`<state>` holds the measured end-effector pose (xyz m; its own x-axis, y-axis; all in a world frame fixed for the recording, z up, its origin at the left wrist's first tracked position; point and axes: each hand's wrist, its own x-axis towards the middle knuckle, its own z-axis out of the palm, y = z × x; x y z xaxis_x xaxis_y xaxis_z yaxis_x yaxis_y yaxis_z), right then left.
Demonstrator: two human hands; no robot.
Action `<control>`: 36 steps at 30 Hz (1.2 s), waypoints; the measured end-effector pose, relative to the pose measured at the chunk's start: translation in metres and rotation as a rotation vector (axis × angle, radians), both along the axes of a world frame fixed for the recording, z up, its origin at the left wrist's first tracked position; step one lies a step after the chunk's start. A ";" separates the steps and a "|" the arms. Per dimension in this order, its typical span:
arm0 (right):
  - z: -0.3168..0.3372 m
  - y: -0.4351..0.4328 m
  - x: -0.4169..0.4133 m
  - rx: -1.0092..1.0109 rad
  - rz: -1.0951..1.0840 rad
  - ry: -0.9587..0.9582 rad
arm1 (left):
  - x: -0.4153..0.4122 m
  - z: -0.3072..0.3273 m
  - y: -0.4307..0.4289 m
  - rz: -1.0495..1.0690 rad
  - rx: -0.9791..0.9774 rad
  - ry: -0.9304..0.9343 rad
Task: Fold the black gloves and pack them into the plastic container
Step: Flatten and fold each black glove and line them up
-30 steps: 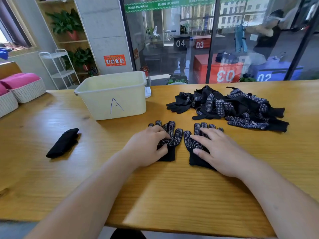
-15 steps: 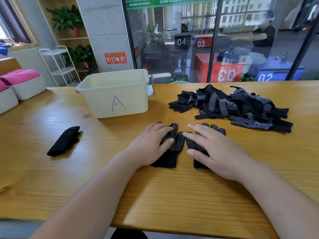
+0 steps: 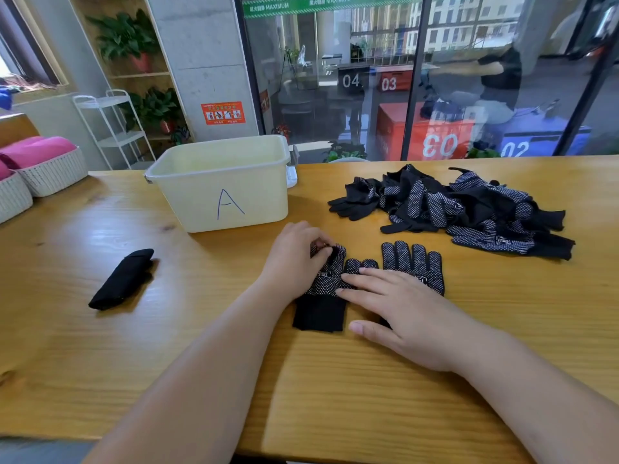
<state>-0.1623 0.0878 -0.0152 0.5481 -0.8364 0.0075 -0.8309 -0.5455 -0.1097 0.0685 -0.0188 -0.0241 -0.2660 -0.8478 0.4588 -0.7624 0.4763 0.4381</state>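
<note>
Head view: dotted black glove (image 3: pixel 322 289), tips pinched by left hand (image 3: pixel 294 259); right hand (image 3: pixel 402 309) flat.

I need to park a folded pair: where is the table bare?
The table is bare between the folded glove bundle and the left hand, which pinches a dotted glove; left of the container marked A; and nearer the edge than the glove pile. Crowded: the centre, where the right hand, a second glove and the pile sit close.
</note>
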 end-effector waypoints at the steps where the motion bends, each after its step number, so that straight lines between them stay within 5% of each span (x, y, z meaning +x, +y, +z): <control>1: 0.000 0.000 0.000 0.004 -0.001 -0.002 | 0.002 0.000 0.001 0.002 -0.058 0.040; 3: 0.000 -0.001 -0.001 0.005 -0.001 -0.005 | 0.007 0.001 0.003 0.004 -0.116 0.063; 14: 0.005 0.000 -0.014 -0.048 -0.108 -0.142 | 0.014 0.003 0.021 -0.094 0.228 -0.191; 20: -0.001 -0.004 -0.026 0.119 -0.335 0.014 | 0.008 -0.003 0.051 -0.130 0.359 -0.567; 26: 0.008 0.011 -0.028 0.059 -0.284 -0.118 | 0.009 0.006 0.064 -0.150 0.223 -0.499; 36: 0.002 0.036 -0.026 0.082 -0.248 -0.035 | 0.015 0.001 0.088 -0.193 0.290 -0.568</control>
